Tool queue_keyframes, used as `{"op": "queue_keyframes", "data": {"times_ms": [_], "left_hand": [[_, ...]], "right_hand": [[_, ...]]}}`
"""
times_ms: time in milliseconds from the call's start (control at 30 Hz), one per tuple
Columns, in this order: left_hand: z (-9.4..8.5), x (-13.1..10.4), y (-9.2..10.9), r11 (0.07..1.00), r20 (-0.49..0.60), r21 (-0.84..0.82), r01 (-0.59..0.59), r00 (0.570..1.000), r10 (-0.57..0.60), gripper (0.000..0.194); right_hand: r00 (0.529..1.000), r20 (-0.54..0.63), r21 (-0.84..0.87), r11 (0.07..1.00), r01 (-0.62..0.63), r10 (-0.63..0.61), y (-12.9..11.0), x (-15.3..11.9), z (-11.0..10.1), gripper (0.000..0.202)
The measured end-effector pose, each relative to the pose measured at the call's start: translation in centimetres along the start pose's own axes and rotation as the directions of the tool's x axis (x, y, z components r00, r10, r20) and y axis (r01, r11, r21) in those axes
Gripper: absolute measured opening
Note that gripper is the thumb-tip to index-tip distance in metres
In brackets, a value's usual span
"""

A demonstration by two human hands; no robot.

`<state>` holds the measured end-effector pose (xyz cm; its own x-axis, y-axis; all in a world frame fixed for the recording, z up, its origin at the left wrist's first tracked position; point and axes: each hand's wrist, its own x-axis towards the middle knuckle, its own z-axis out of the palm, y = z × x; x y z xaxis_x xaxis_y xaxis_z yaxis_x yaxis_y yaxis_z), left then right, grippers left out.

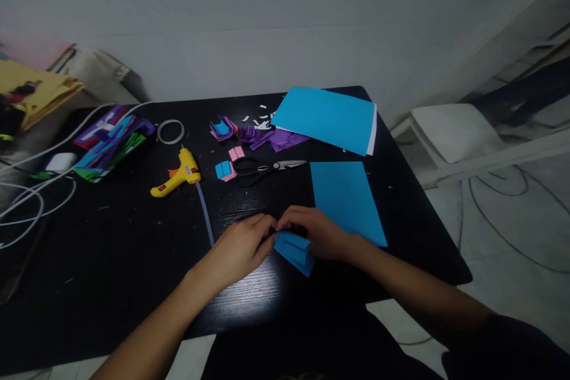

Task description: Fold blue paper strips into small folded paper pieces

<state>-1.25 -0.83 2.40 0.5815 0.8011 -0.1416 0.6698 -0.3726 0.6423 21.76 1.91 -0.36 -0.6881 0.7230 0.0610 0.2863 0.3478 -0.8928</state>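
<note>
Folded blue paper (294,252) at near centre of black table (111,285), held between both hands. Piece is pleated; several layered edges fan out toward the near edge.

Left hand (240,249): fingers curled, tips pinching the paper's left end. Right hand (318,233): fingers bent down over the paper's upper right, clamped on it. Fingertips of the two hands nearly meet above the fold.

Just right of right hand: flat blue sheet (345,199), lying on table, its near corner beside the wrist. Farther back, a larger blue sheet (327,119) resting on a white one, white edge showing on the right.

Behind the hands: black scissors (267,168), closed, blades pointing right. Small blue and pink squares (226,170) just left of the handles. Yellow glue gun (178,173) on its side left of those, glue stick trailing toward the left hand. Purple scraps (267,136) and white snippets between scissors and big sheet. Tape ring (170,131) behind the glue gun. Coloured paper stack (109,145) at far left, white cables (31,202) looping beside it.

White chair (449,130) off table's right.
</note>
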Motion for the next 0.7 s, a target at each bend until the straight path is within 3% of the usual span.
{"op": "queue_keyframes", "data": {"times_ms": [700], "left_hand": [[-0.08, -0.17, 0.13, 1.000, 0.001, 0.014, 0.000, 1.000, 0.000, 0.013]], "right_hand": [[1.000, 0.020, -0.002, 1.000, 0.007, -0.007, -0.16, -0.12, -0.30, 0.018]]}}
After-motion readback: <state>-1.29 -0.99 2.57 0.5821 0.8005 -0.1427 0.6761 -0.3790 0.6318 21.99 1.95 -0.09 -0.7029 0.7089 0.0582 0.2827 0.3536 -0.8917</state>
